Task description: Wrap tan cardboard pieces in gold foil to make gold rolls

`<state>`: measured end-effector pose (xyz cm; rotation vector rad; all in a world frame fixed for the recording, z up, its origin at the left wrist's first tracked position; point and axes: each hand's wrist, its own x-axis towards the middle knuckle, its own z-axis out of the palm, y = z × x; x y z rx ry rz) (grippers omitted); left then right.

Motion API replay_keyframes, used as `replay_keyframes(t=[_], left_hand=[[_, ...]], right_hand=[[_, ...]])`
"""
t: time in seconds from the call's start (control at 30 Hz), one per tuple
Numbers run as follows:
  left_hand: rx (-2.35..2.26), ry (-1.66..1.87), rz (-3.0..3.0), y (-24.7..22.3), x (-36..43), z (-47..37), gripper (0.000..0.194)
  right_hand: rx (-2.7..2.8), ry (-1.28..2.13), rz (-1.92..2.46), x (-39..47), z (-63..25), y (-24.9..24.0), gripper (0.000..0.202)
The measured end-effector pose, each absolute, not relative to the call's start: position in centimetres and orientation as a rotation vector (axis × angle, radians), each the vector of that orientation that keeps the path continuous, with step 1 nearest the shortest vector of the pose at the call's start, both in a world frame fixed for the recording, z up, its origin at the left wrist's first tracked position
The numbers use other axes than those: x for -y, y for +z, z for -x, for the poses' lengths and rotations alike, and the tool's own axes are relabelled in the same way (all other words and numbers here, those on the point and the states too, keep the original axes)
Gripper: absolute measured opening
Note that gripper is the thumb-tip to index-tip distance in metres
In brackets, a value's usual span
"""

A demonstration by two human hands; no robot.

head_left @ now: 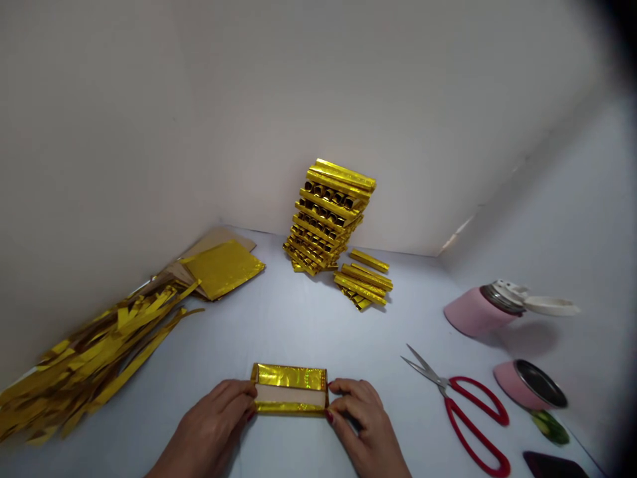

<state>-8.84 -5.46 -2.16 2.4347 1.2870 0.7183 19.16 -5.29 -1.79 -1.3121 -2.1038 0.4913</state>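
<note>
A small gold foil sheet lies on the table in front of me, its long edges folded inward over a pale strip of backing. My left hand pinches the left end, fingers together. At the opposite end, my right hand grips the sheet between thumb and fingers. Part of each end is hidden by the fingertips. Beyond the sheet stands a tall stack of rolled gold foil tubes, with several loose tubes at its foot.
Flat gold sheets and a heap of gold strips lie to the left. Open scissors with red handles rest at right. Farther right are a pink flask, a pink cup, a green leaf and a dark flat object.
</note>
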Motion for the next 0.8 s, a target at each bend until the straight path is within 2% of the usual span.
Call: replay_keyframes(t=[0.3, 0.63, 0.8], left_hand=[[-1.299, 0.615, -2.254, -1.1, 5.0, 8.5, 0.022], [-1.368, 0.676, -2.120, -1.0, 4.4, 8.4, 0.016], [-1.274, 0.701, -2.263, -1.7, 4.4, 8.6, 0.024]], right_hand=[[2.108, 0.483, 1.368, 5.2, -18.8, -2.0, 0.012], [2.120, 0.525, 1.404, 5.3, -18.7, -2.3, 0.013], [2.072, 0.550, 1.367, 5.2, -18.6, -2.3, 0.014]])
